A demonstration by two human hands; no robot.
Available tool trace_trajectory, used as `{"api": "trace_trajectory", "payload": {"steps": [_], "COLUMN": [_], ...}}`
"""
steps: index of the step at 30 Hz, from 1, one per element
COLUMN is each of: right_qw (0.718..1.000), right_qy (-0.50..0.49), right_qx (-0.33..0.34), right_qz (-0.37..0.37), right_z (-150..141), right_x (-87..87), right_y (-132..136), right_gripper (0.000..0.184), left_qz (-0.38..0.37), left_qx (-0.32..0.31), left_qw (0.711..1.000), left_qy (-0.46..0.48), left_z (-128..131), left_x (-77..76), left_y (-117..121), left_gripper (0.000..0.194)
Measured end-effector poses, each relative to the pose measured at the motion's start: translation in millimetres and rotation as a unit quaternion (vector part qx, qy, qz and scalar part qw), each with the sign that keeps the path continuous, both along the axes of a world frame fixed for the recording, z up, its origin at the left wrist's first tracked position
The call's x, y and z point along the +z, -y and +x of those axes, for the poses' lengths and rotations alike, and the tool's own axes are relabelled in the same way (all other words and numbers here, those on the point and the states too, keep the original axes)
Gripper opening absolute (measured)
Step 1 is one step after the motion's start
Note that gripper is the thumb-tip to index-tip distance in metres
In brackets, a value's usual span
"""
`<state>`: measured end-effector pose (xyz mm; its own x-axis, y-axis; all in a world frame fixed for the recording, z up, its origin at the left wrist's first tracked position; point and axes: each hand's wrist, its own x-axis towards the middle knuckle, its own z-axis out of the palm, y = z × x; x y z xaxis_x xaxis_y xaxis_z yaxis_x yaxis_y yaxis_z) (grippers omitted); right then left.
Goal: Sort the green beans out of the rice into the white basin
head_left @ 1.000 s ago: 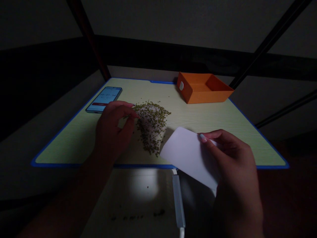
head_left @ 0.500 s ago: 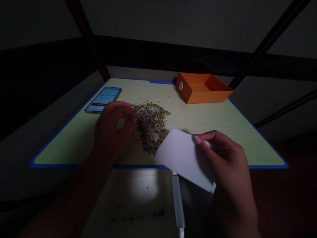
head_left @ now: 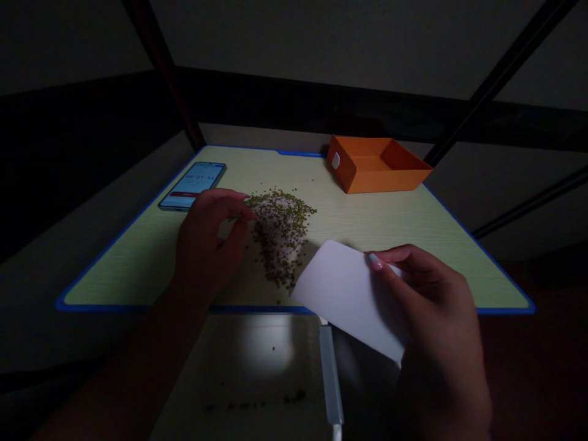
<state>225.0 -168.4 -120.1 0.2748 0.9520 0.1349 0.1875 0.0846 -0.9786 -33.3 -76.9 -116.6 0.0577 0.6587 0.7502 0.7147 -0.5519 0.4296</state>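
A pile of small green grains mixed with white ones (head_left: 281, 229) lies on the pale wood-grain board. At its left edge is my left hand (head_left: 214, 233), thumb and fingertip pinched together over the grains; whatever is between them is too small to make out. My right hand (head_left: 429, 306) grips a flat white card (head_left: 342, 282) with a rounded corner between thumb and fingers. The card tilts over the board's front edge, its left corner close to the pile's lower right end.
The blue-edged board (head_left: 390, 223) carries a phone (head_left: 195, 184) with a running timer at the back left. An orange open tray (head_left: 381, 177) stands at the back right. Below the front edge are a grey-white handle (head_left: 331, 373) and a pale surface with dark specks.
My right hand has shifted slightly right and down with the white card, drawing it a little away from the pile. My left hand has hardly moved.
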Motion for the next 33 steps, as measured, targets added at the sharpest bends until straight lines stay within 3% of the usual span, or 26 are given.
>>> {"api": "trace_trajectory", "payload": {"steps": [7,20,33], "right_qw": [1.0,0.998,0.999], "right_qy": [0.008,0.021,0.027], "right_qx": [0.014,-0.06,-0.027], "right_qz": [0.009,0.01,0.02], "right_z": [-6.1,5.4,-5.8], "right_x": [-2.0,-6.1,-1.4], "right_y": [-1.5,-1.3,-1.2], "right_gripper": [0.008,0.013,0.01], "left_qz": [-0.019,-0.036,-0.007], "left_qx": [0.0,0.007,-0.002], "left_qw": [1.0,0.999,1.0], "left_qy": [-0.003,0.006,-0.007], "left_z": [2.0,1.0,1.4], "left_x": [3.3,1.9,2.3], "left_y": [2.5,4.1,1.1], "left_gripper": [0.011,0.017,0.013]}}
